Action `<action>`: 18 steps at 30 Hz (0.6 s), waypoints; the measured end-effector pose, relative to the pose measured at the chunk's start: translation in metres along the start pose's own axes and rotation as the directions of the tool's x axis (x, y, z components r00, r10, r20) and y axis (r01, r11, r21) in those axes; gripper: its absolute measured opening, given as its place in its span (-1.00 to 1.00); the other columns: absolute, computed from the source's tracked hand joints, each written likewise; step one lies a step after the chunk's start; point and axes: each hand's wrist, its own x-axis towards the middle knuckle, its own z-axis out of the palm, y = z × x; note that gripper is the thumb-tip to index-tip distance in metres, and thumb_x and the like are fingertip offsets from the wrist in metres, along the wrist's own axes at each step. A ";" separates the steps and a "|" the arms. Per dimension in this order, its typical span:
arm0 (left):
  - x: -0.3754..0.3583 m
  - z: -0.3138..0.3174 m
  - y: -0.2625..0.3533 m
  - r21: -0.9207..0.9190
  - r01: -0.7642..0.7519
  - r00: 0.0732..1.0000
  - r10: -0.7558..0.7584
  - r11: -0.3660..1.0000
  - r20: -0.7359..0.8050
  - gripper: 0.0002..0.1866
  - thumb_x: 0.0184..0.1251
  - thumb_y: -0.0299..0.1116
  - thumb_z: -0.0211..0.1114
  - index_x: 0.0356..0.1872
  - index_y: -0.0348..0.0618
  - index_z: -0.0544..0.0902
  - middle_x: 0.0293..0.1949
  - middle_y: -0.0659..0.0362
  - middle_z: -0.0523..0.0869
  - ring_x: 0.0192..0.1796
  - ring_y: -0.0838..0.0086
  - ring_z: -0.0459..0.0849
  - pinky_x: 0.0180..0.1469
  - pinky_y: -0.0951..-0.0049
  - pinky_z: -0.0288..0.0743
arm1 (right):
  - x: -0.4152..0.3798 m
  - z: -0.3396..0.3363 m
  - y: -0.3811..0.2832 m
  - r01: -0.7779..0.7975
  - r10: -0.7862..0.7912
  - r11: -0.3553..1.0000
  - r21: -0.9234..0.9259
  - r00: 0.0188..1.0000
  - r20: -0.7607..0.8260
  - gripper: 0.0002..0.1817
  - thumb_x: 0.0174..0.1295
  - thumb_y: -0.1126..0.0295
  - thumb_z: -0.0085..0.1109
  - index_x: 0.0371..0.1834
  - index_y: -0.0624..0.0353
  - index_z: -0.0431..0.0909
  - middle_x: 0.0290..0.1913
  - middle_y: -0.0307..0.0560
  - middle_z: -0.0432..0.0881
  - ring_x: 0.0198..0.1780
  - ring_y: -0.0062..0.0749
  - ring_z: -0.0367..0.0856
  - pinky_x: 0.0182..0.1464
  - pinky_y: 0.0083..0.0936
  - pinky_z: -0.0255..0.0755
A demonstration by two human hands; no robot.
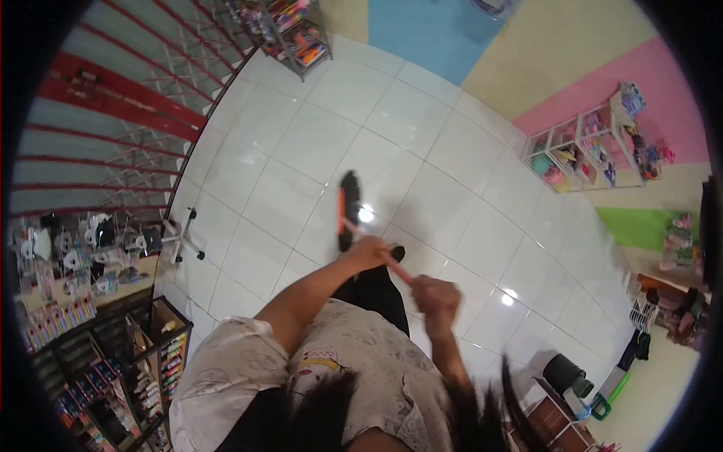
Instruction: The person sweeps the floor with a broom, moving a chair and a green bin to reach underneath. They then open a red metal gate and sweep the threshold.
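A broom (348, 211) with dark bristles and an orange edge rests on the white tiled floor (392, 158) ahead of my feet. Its pinkish handle slants back toward my body on the right. My left hand (367, 253) is wrapped round the handle lower down, closer to the broom head. Higher up, my right hand (437, 298) grips the handle near its upper end. The tip of a dark shoe (398, 254) shows just below the handle.
A red folding gate (120, 98) lines the left side. Goods racks stand at the top left (301, 41) and right (584, 154). Wheeled chair legs (181, 237) and a shelf unit (162, 331) are at left. A dark bucket (563, 371) stands at lower right.
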 end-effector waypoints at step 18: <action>0.182 0.027 0.231 0.005 -0.261 0.861 0.231 0.965 0.453 -0.68 0.12 -0.16 0.19 -0.62 -0.23 0.58 -0.55 -0.08 0.61 -0.38 0.00 0.60 -0.28 0.11 0.44 | 0.030 -0.173 -0.170 0.362 -0.336 0.930 -0.055 0.784 -0.522 -0.43 0.44 0.21 -0.33 -0.84 0.05 0.05 -0.85 -0.26 0.10 -0.79 -0.50 0.07 -0.62 -0.52 0.06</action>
